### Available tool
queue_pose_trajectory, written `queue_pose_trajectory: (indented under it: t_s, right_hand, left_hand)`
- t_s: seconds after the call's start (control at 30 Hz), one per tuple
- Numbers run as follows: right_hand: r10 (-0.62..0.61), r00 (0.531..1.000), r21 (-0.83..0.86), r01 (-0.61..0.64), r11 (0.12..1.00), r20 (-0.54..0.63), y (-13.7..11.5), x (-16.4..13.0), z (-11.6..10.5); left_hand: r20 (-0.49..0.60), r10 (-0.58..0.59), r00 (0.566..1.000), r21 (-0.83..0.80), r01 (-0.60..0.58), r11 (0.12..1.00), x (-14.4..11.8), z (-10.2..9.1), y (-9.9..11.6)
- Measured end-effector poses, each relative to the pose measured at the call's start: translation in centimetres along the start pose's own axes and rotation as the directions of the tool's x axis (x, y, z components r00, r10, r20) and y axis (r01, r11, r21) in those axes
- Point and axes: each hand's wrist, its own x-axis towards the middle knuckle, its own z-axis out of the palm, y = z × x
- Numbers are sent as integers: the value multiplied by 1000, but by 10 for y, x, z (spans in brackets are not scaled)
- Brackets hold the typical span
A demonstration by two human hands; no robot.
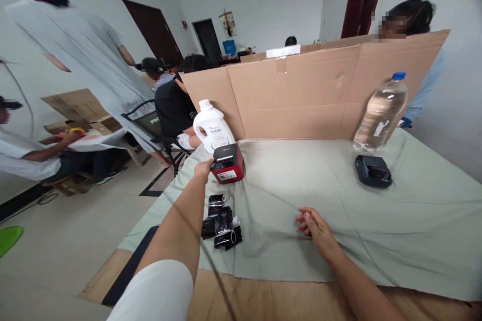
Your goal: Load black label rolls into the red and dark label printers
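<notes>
My left hand [203, 168] reaches forward and holds the left side of a small red and black label printer [228, 164], which stands on the cloth; most of its fingers are hidden along that side. My right hand [315, 228] is over the middle of the cloth, loosely curled with fingers apart and nothing in it. Several black ribbon rolls [225, 238] lie in a cluster in front of the printer, beside my left forearm. Right behind the printer is a white jug [213, 128] with a handle.
A pale green cloth [286, 175] covers the wooden table [286, 298]. Cardboard [293, 95] stands along its back edge. At right are a large clear bottle [380, 115] with a blue cap and a dark boxy device [372, 171]. Other people are at left and behind the cardboard.
</notes>
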Motion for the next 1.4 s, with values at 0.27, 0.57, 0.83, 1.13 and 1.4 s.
queue_pose_trajectory:
  t_s: [0.27,0.57,0.83,1.13,1.4]
  right_hand:
    - [22,999,-7,-22,1000,32,-9,7,-1]
    - [174,939,-152,-133,979,297,5,-39,0]
    - [-492,815,-868,-28,495,-306,-53,74,-135]
    - [-264,782,-789,-417,451,-564,-33,114,-188]
    - [-454,802,-771,-13,637,-389,-35,61,-111]
  left_hand:
    - [85,362,928,29,-365,930,-95,50,-21]
    - [562,220,797,-132,-176,975,-244,68,-144]
    - [713,214,668,-11,-294,956,-239,65,-143]
    - [764,285,580,14,-455,890,-237,64,-142]
    - [782,209,587,-110,-199,974,-238,61,-142]
